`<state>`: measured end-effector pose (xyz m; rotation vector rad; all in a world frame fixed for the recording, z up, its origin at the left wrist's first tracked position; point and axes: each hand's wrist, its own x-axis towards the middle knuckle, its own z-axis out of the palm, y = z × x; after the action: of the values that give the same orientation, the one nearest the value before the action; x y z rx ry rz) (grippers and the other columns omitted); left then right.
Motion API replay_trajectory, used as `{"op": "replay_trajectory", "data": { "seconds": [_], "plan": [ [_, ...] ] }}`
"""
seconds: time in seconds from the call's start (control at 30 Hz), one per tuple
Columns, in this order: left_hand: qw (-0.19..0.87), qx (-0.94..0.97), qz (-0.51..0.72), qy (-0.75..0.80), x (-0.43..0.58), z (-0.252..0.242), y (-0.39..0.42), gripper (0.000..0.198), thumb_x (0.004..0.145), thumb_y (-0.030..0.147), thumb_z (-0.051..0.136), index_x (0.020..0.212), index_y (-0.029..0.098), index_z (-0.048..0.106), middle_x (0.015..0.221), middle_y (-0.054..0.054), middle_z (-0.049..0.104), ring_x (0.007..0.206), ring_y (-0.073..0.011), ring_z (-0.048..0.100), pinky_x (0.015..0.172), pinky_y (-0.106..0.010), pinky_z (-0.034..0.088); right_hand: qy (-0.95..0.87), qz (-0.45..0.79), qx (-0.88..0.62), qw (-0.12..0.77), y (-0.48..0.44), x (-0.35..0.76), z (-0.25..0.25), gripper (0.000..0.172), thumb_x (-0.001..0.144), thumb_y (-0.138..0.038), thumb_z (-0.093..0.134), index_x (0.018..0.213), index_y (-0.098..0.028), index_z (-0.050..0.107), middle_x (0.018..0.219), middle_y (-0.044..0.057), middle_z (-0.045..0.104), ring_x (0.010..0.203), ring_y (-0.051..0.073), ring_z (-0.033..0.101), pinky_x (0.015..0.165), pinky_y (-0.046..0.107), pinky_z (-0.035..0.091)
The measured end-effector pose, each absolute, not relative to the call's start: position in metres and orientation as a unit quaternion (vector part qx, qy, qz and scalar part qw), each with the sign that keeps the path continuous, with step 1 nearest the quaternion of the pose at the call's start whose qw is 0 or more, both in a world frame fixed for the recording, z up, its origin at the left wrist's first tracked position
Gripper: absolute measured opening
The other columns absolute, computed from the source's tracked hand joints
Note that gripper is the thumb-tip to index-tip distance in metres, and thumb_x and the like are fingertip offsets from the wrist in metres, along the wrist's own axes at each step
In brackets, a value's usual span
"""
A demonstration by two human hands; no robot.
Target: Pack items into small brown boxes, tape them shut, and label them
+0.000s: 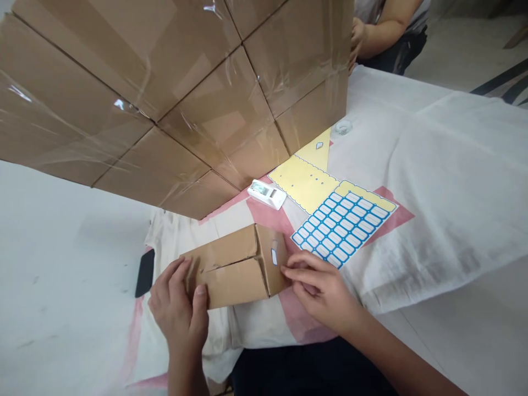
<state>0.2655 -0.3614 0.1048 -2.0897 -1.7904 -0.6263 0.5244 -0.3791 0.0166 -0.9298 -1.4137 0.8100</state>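
One box (237,283), grips (177,300) (322,289) at edges, wide cloth (445,165)

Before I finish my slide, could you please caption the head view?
Left hand holding a cardboard box, right hand at its labelled end, beside a sheet of blue-bordered labels.

Box (233,269) partly behind left hand (177,302)

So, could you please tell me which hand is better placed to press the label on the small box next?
Probably the right hand: it is close to the label, at the same end of the small box, while the left hand is at the opposite end.
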Motion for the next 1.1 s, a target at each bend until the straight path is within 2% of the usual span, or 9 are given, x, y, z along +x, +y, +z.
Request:
{"op": "replay_trajectory", "data": {
  "seconds": [0.2,0.37,0.5,0.63,0.7,0.83,0.9,1.0,1.1],
  "plan": [
    [0.152,-0.750,-0.202,-0.611,0.261,0.107,-0.361,0.050,0.099,0.043,0.038,0.142,0.020,0.051,0.143,-0.016,0.055,0.131,-0.0352,0.049,0.108,-0.051,0.033,-0.580,0.399,-0.416,0.576,-0.379,0.514,0.017,0.074,0.081,0.001,0.049,0.144,-0.036,0.057,0.126,0.007,0.058,0.117,0.021,0.061,0.089,0.032,0.059],
    [0.152,-0.767,-0.176,-0.598,0.253,0.106,-0.358,0.052,0.099,0.042,0.038,0.146,0.022,0.046,0.144,-0.015,0.054,0.134,-0.0339,0.047,0.111,-0.050,0.030,-0.597,0.403,-0.425,0.548,-0.382,0.511,0.021,0.082,0.076,0.002,0.050,0.149,-0.035,0.051,0.133,0.008,0.052,0.128,0.023,0.055,0.107,0.038,0.051],
    [0.143,-0.781,-0.175,-0.583,0.247,0.106,-0.355,0.054,0.098,0.044,0.038,0.147,0.023,0.044,0.145,-0.014,0.053,0.133,-0.0338,0.047,0.111,-0.050,0.032,-0.646,0.383,-0.436,0.495,-0.398,0.519,0.029,0.084,0.079,-0.007,0.061,0.156,-0.034,0.041,0.152,0.010,0.040,0.142,0.030,0.042,0.117,0.047,0.041],
    [0.106,-0.805,-0.168,-0.559,0.239,0.107,-0.352,0.054,0.098,0.042,0.038,0.150,0.026,0.039,0.149,-0.013,0.048,0.140,-0.0332,0.042,0.116,-0.053,0.027,-0.692,0.387,-0.463,0.396,-0.388,0.523,0.045,0.124,0.071,-0.035,0.082,0.165,-0.026,0.002,0.169,0.015,0.009,0.156,0.039,0.011,0.122,0.056,0.029],
    [0.097,-0.814,-0.170,-0.546,0.234,0.105,-0.349,0.053,0.098,0.041,0.037,0.150,0.029,0.037,0.151,-0.012,0.047,0.144,-0.0331,0.038,0.120,-0.056,0.022,-0.729,0.376,-0.440,0.366,-0.375,0.520,0.055,0.137,0.065,-0.042,0.087,0.164,-0.026,-0.005,0.168,0.017,0.011,0.156,0.039,0.011,0.122,0.054,0.028],
    [0.095,-0.818,-0.205,-0.529,0.227,0.100,-0.345,0.054,0.098,0.041,0.039,0.151,0.031,0.034,0.152,-0.011,0.045,0.149,-0.0344,0.031,0.121,-0.060,0.021,-0.765,0.316,-0.420,0.373,-0.362,0.512,0.069,0.113,0.059,-0.043,0.090,0.157,-0.037,0.032,0.155,0.012,0.030,0.142,0.036,0.041,0.114,0.048,0.041],
    [0.109,-0.808,-0.259,-0.518,0.228,0.097,-0.349,0.060,0.096,0.042,0.045,0.153,0.029,0.032,0.156,-0.014,0.038,0.153,-0.0378,0.022,0.121,-0.063,0.020,-0.761,0.280,-0.432,0.394,-0.371,0.514,0.072,0.104,0.055,-0.043,0.091,0.148,-0.036,0.045,0.151,0.012,0.032,0.135,0.037,0.048,0.107,0.048,0.047],
    [0.137,-0.772,-0.347,-0.515,0.227,0.085,-0.368,0.071,0.092,0.039,0.052,0.157,0.028,0.026,0.162,-0.016,0.026,0.155,-0.0419,0.011,0.121,-0.068,0.013,-0.735,0.192,-0.455,0.465,-0.394,0.539,0.074,0.098,0.057,-0.042,0.089,0.144,-0.032,0.045,0.150,0.015,0.034,0.135,0.040,0.047,0.102,0.050,0.050],
    [0.139,-0.747,-0.365,-0.538,0.218,0.051,-0.393,0.073,0.092,0.037,0.051,0.159,0.029,0.023,0.160,-0.016,0.030,0.153,-0.0425,0.019,0.120,-0.068,0.014,-0.657,0.060,-0.525,0.537,-0.410,0.601,0.078,0.086,0.071,-0.044,0.082,0.145,-0.030,0.041,0.137,0.015,0.049,0.132,0.040,0.048,0.102,0.055,0.048]
  ]
}}
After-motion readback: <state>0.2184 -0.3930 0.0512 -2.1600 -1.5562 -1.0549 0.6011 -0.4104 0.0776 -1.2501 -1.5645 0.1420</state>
